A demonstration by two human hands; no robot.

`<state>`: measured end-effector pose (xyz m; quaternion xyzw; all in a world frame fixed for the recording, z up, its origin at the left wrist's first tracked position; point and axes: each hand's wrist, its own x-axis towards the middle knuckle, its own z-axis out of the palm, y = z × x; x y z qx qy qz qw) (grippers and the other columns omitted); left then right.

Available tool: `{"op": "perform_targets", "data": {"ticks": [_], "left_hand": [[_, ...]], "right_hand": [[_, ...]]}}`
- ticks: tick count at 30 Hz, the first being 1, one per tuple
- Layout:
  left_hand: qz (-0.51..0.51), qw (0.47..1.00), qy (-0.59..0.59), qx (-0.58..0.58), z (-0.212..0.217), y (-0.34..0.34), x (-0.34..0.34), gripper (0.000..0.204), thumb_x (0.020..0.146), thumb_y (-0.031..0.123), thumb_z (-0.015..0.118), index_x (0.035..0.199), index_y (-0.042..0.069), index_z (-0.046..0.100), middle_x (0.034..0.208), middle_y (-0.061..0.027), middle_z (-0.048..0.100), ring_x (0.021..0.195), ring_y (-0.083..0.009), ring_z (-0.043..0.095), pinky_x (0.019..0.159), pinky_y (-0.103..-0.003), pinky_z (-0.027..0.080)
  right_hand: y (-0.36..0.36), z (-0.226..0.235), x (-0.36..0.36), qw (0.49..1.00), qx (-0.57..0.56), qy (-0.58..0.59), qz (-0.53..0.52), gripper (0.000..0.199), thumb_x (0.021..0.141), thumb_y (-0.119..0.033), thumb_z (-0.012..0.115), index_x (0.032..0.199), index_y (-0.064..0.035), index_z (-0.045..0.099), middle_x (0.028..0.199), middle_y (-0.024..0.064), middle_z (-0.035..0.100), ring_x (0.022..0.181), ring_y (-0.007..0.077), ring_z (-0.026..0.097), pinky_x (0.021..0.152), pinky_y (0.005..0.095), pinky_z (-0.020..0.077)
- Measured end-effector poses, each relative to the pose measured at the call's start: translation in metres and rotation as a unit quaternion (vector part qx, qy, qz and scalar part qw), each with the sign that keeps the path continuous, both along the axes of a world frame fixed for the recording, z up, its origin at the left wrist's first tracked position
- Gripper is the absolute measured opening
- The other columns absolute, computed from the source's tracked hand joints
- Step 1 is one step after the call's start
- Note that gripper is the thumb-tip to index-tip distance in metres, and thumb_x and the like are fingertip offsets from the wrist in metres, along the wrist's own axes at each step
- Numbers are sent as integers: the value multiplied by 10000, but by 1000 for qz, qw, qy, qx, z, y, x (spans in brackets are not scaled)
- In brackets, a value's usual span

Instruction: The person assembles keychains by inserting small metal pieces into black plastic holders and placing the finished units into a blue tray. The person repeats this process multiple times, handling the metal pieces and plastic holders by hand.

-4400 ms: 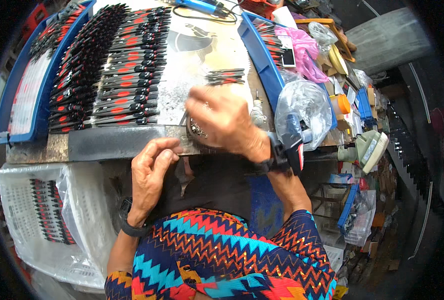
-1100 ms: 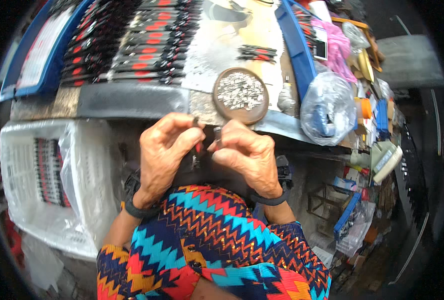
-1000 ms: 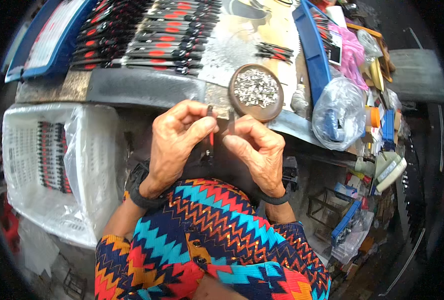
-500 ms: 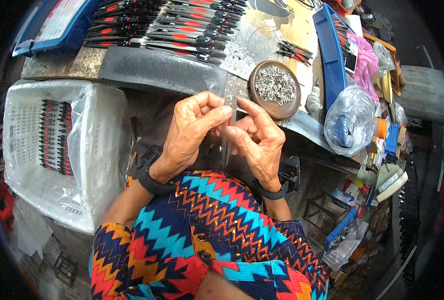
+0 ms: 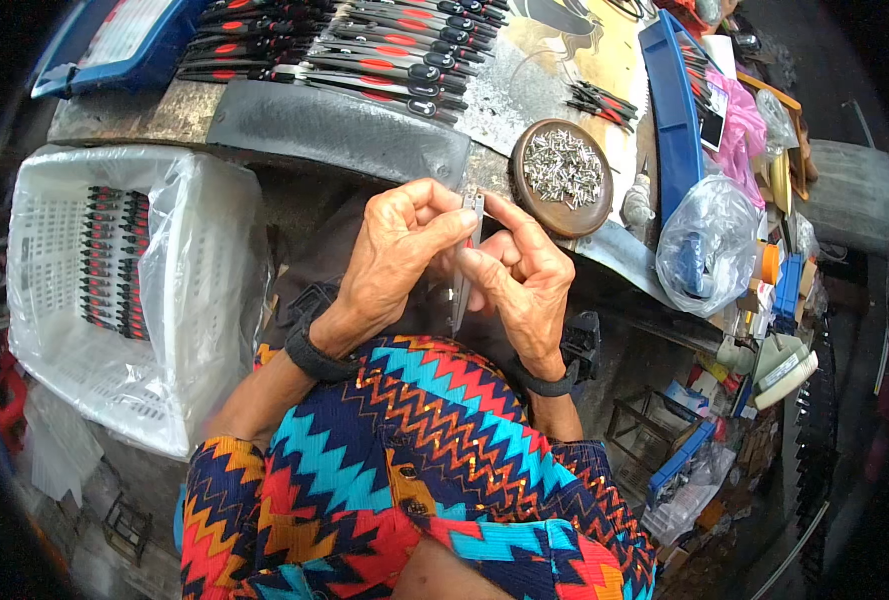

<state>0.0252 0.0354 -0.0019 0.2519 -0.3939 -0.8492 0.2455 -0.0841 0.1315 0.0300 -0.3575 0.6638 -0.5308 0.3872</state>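
Note:
A slim grey piece with a bit of red on it stands nearly upright between my hands, over my lap. My left hand pinches its upper part between thumb and fingers. On its other side my right hand is closed, with the thumb pressed to it and the index finger reaching to its top end. My fingers cover its middle, and its exact kind does not show. Just right of its top, a round brown bowl holds small silvery rivet-like pins.
Rows of black-and-red handled pieces lie on the bench, a smaller bundle farther right. A plastic-lined white basket with similar pieces stands left. Blue trays, a clear bag and a spool flank the bench.
The whole view has shifted slightly. The grey piece's top end now shows a lighter face between my fingertips; both hands keep their hold.

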Motion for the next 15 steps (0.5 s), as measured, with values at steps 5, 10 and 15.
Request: {"op": "perform_targets", "data": {"ticks": [5,10,15], "left_hand": [[1,1000,-10,-11,-3,1,-1,102,861,125,611,824,34,581,705,-1,589,621,-38,532,590,-186,434],[-2,1000,-16,-10,-7,1,0,103,854,120,618,821,27,587,704,-2,590,631,-40,531,598,-187,432],[-4,999,-29,-23,-8,2,0,97,849,110,614,812,24,589,706,-4,591,634,-44,534,602,-195,436]], "right_hand": [[1,-2,2,1000,-7,-6,-10,465,818,-28,656,1242,44,477,625,-15,547,479,25,478,415,163,361],[2,-6,5,1000,-10,-17,-21,464,813,-26,662,1230,57,477,613,-15,535,467,26,467,404,168,354],[4,-8,6,1000,-9,-15,-24,458,811,-30,667,1220,62,482,610,-13,530,461,26,458,400,171,349]]}}
